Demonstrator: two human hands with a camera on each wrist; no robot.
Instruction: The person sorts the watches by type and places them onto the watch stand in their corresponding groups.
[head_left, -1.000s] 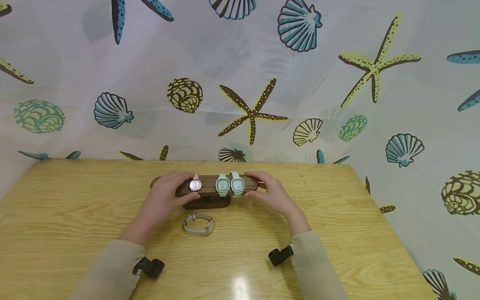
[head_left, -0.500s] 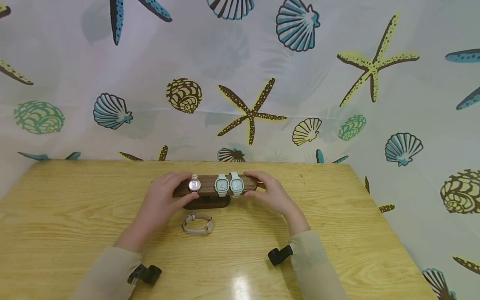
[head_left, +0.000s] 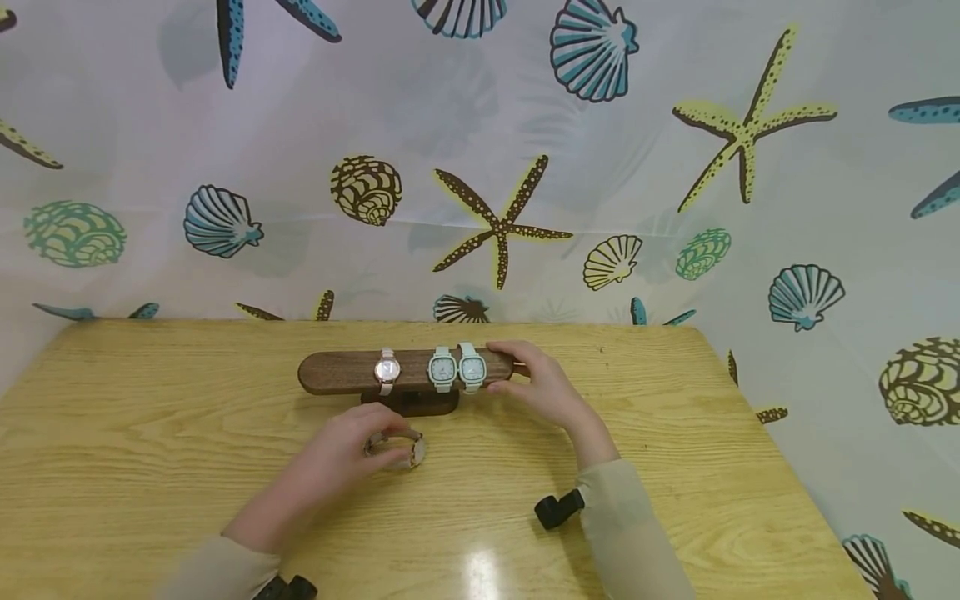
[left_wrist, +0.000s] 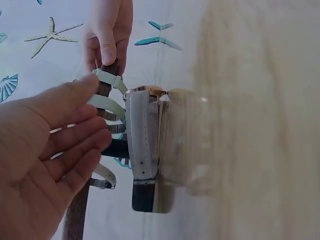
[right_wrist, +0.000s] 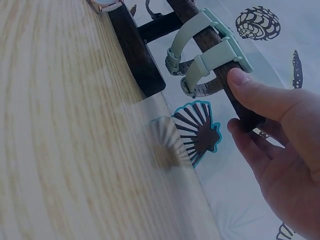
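A dark wooden watch stand (head_left: pixel 330 372) stands toward the back of the table, its bar running left to right. Strapped round the bar are a rose-gold round watch (head_left: pixel 387 369) and two mint square watches, the left one (head_left: pixel 442 369) and the right one (head_left: pixel 472 369). My right hand (head_left: pixel 551 387) grips the bar's right end between thumb and fingers. In front of the stand, a watch with a pale strap (left_wrist: pixel 142 135) lies on its side on the table. My left hand (head_left: pixel 348 446) is right at it, fingers loosely bent and apart from the strap in the left wrist view.
The wooden table (head_left: pixel 675 467) ends at a back edge behind the stand. A white cloth (head_left: pixel 300 100) with seashell and starfish prints hangs behind and along the right. A small black camera (head_left: pixel 558 510) sits on the right sleeve.
My left hand has let go of the bar's left part and moved down toward me, to the watch on the table. My right hand keeps its grip on the bar's right end.
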